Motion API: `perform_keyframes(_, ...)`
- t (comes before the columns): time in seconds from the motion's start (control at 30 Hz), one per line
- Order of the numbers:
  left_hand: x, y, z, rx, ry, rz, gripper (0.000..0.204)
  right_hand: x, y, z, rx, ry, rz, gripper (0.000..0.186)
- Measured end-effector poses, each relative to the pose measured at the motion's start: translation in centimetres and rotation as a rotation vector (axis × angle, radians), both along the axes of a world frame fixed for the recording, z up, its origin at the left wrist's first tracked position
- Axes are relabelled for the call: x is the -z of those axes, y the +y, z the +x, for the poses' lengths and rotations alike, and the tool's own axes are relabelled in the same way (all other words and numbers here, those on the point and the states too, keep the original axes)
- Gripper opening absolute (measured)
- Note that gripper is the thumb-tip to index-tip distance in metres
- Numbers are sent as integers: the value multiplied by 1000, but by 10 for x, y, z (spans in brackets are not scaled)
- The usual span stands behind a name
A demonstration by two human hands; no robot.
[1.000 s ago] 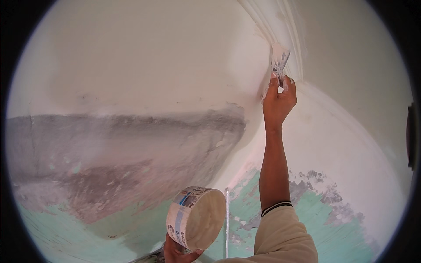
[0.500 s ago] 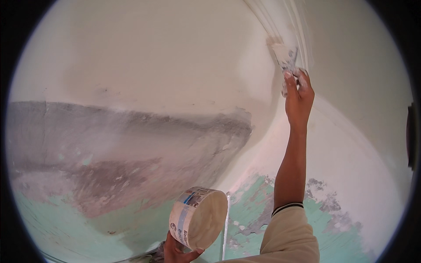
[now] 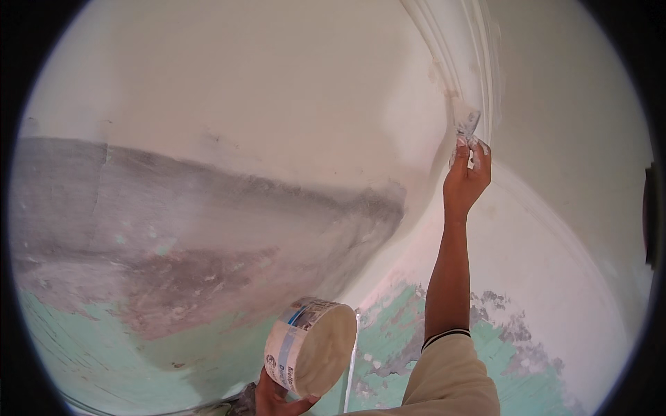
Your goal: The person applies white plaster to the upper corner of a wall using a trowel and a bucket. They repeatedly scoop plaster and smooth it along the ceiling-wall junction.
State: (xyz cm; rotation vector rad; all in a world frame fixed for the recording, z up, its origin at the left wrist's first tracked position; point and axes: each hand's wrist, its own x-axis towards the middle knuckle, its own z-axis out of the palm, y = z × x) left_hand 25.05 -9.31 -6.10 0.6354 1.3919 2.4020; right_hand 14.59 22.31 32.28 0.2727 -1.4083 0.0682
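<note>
1. Right hand [image 3: 466, 177]: I see it raised at the end of a straight arm, toward 1 o'clock in the view. Its fingers are closed around the handle of a putty knife [image 3: 467, 123].
2. Putty knife: its blade, smeared with white filler, points up and lies against the moulded cornice [image 3: 454, 48], which runs up toward 12 o'clock along the corner between two walls.
3. Left hand [image 3: 277, 399]: low in the view at 6 o'clock, I see it cupped under a round tub [image 3: 311, 347], gripping it from below. Only part of the hand shows.
4. Tub: white with a blue-and-white label band, tilted so its open top faces toward 4 o'clock; it holds pale filler. It sits well apart from the knife.
5. Wall [image 3: 208, 208]: white above, with a broad grey patch at 9 o'clock and flaking green paint toward 7 and 5 o'clock.
6. Sleeve [image 3: 454, 374]: beige with a dark-striped cuff, on my right arm.
</note>
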Motion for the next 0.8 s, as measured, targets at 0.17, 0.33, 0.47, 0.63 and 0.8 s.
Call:
perform_keyframes(0.17,17,5,-2,-10,-27,52,97,-16,-27,-11,182,36,239,17)
perform_keyframes(0.33,18,8,-9,54,30,171,110,-17,13,0,304,29,129,19)
perform_keyframes(0.47,15,5,-4,38,-21,251,111,-1,-2,6,141,-3,16,17)
perform_keyframes(0.63,17,0,-4,-35,109,-103,98,-16,-59,-1,184,0,196,15)
perform_keyframes(0.8,18,2,-5,31,43,-4,101,-4,-10,12,339,-21,88,17)
